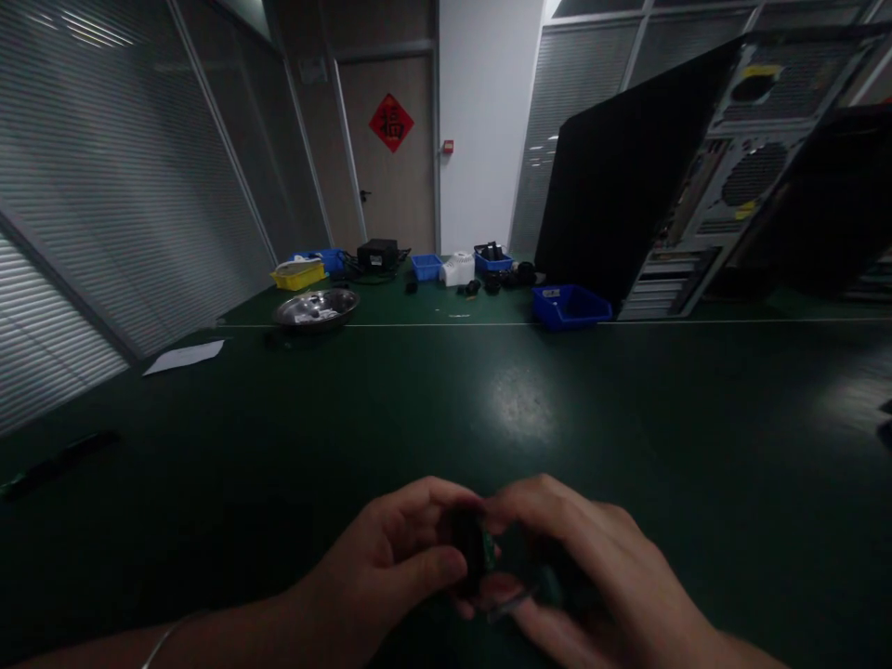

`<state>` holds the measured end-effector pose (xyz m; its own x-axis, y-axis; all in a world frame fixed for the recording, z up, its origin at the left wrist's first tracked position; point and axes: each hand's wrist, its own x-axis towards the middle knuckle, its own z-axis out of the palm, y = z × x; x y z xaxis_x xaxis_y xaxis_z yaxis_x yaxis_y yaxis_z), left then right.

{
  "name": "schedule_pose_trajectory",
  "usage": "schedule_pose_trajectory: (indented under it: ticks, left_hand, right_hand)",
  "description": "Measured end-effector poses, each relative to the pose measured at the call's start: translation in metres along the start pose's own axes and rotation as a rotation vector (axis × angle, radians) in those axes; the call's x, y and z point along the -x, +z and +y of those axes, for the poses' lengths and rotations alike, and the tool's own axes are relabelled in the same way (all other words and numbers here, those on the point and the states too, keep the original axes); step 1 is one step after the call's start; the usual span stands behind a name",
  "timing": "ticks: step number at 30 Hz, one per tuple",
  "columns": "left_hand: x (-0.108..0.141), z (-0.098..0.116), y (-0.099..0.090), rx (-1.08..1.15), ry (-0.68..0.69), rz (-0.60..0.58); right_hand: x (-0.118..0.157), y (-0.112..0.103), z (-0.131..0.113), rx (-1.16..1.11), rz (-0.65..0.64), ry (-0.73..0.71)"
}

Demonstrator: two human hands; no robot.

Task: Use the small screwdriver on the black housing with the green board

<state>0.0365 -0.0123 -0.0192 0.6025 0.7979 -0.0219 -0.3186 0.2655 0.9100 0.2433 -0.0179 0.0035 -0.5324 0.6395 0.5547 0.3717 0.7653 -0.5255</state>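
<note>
Small dark part point(471, 548) with a green edge, blurred and in shadow, sits between the two hands at the near middle of the scene, held above the green table point(390, 390). At the far left of the table's near half lies a long dark item point(62, 462), its kind too dim to tell. Beyond it, a white sheet point(185, 356) lies flat near the table's left edge. Farther off stands a yellow tray point(298, 277), with a shiny metal bowl point(317, 311) on its near side and a black box point(378, 255) to its right. Near the middle, the left hand point(382, 557) grips the dark part between thumb and fingers, a thin band point(163, 641) round its wrist. At the far side, right of the black box, are a small blue tray point(426, 268) and a white object point(458, 270). The right hand point(599, 548) meets the dark part with its fingers bent inward; a thin grey piece point(512, 604) shows at its thumb, but whether gripped I cannot tell. Beyond, a deep blue bin point(571, 308) stands just beside a tall black computer case point(641, 177).
</note>
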Motion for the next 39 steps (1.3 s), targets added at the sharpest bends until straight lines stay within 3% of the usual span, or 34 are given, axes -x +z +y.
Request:
schedule_pose_trajectory:
  ticks: [5, 14, 18, 21, 23, 26, 27, 29, 33, 39]
  left_hand:
    - [0.003, 0.003, 0.002, -0.018, -0.049, 0.032]
    - [0.003, 0.002, 0.002, -0.017, -0.010, 0.018]
    - [0.005, 0.003, 0.002, -0.043, -0.032, 0.014]
    - [0.008, 0.004, 0.005, -0.032, -0.060, 0.003]
    - [0.009, 0.004, 0.007, -0.047, -0.079, 0.000]
    - [0.010, 0.006, 0.010, -0.124, -0.074, -0.003]
    - [0.010, 0.006, 0.010, -0.127, -0.063, 0.001]
    - [0.010, 0.006, 0.010, -0.104, -0.045, 0.036]
    - [0.010, 0.003, 0.004, -0.093, 0.000, 0.138]
    - [0.009, 0.001, -0.005, -0.122, 0.024, 0.165]
  right_hand:
    - [0.003, -0.004, -0.003, 0.117, -0.031, -0.044]
    - [-0.003, 0.000, -0.007, 0.219, -0.016, -0.183]
    - [-0.002, 0.001, -0.010, 0.334, -0.069, -0.151]
    - [-0.004, 0.000, -0.014, 0.373, -0.032, -0.256]
    - [-0.005, 0.000, -0.016, 0.394, -0.109, -0.172]
    - [-0.003, 0.003, -0.015, 0.328, -0.122, -0.159]
    - [-0.001, 0.004, -0.013, 0.261, -0.056, -0.212]
    - [0.003, 0.007, -0.008, 0.142, -0.084, -0.041]
    - [0.007, 0.014, 0.004, -0.106, -0.010, 0.114]
    - [0.002, 0.011, 0.007, -0.172, -0.004, 0.160]
